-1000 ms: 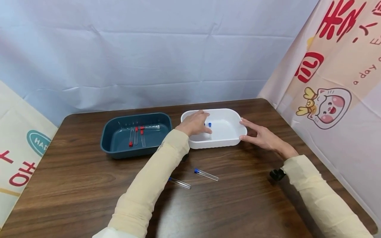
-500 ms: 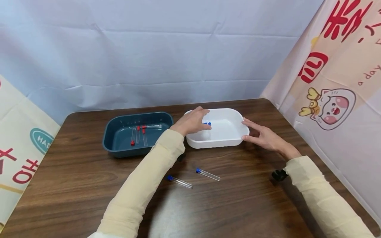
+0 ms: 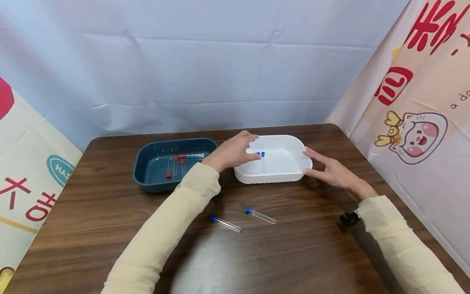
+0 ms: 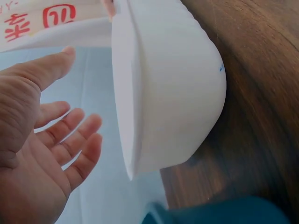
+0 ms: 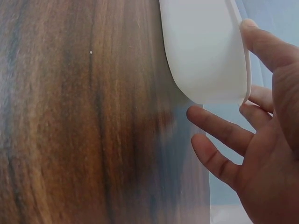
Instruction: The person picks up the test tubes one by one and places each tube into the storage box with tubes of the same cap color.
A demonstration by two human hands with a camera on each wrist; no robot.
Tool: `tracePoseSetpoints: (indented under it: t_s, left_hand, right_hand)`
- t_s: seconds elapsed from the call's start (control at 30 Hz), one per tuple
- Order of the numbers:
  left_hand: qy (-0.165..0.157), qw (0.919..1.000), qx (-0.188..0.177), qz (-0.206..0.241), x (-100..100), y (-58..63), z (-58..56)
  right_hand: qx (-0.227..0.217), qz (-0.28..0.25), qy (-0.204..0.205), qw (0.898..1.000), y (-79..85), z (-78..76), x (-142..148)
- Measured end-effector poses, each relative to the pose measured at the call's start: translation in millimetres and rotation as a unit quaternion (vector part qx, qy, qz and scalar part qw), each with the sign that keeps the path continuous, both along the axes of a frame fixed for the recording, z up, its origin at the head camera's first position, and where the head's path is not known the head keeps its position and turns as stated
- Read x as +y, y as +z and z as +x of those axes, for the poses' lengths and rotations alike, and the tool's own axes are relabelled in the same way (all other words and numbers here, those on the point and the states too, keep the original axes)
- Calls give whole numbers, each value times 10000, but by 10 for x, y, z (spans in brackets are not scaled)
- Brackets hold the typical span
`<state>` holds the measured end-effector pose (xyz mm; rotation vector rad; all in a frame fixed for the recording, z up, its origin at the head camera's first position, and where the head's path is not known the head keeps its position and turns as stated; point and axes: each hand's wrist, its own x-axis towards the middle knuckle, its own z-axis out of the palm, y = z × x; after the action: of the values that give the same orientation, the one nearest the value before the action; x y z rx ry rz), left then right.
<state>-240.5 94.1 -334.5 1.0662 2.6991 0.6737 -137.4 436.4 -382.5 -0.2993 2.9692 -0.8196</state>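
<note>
My left hand [image 3: 235, 151] hovers over the left end of the white basin [image 3: 273, 178], thumb and fingers apart with nothing between them. In the left wrist view, the left hand [image 4: 51, 126] stands clear of the basin's rim. Inside the basin lie test tubes with blue caps [image 3: 262, 154]; their glass is hardly visible, and my hand may hide more. At the right end, my right hand [image 3: 328, 169] touches the basin's rim with spread fingers. Its thumb [image 5: 254, 32] rests on that rim in the right wrist view.
On the left stands a dark teal basin [image 3: 150, 188] holding several red-capped test tubes [image 3: 175, 165]. Two blue-capped test tubes, a left one [image 3: 225, 224] and a right one [image 3: 260, 215], lie on the brown wooden table [image 3: 293, 253] in front. A white cloth [image 3: 205, 73] hangs behind the table.
My left hand has drawn back leftward over the white basin's rim, and the blue caps in it show more clearly. My right hand stays at its right end. The head view has turned slightly left.
</note>
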Motion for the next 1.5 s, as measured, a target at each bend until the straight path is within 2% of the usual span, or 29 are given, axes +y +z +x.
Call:
tracePoseSetpoints:
  t_s: [0.47, 0.8, 1.07, 1.5]
  left_hand:
    - [-205, 9996, 170, 7, -362, 142, 187]
    - [-251, 9996, 160, -32, -609, 133, 353]
    - [-355, 9991, 4, 215, -806, 118, 517]
    - [-30, 9996, -256, 78, -1037, -15, 825]
  right_hand:
    - [33, -55, 26, 10000, 7, -24, 12]
    - [8, -23, 18, 10000, -9, -20, 0]
    - [-3, 1, 0, 10000, -14, 0, 1]
    - [28, 79, 51, 10000, -7, -13, 4]
